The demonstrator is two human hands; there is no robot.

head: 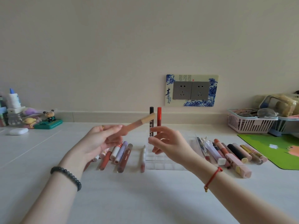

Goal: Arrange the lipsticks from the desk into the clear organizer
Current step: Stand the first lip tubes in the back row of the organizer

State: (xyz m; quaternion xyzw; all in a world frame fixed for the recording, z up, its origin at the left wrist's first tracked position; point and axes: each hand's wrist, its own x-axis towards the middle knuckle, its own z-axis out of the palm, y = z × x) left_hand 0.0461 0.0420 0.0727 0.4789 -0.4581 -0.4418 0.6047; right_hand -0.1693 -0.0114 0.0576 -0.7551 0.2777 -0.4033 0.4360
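Note:
My left hand (103,139) holds a long peach lip gloss tube (137,124) with a tan cap, tilted up to the right above the desk. My right hand (166,143) hovers with fingers spread over the clear gridded organizer (161,162). Two tubes stand upright in the organizer's back row: a black lipstick (151,120) and a red lipstick (159,116). Several lipsticks (119,154) lie on the desk left of the organizer, one slim tube (142,159) right beside it. Several more lipsticks (229,154) lie in a row to its right.
A green mat (278,151) covers the desk's right corner, with a pink basket (247,122) behind it. At the far left stand small figurines (48,118), bottles and a white earbud case (18,131). A wall socket (191,90) sits behind the organizer.

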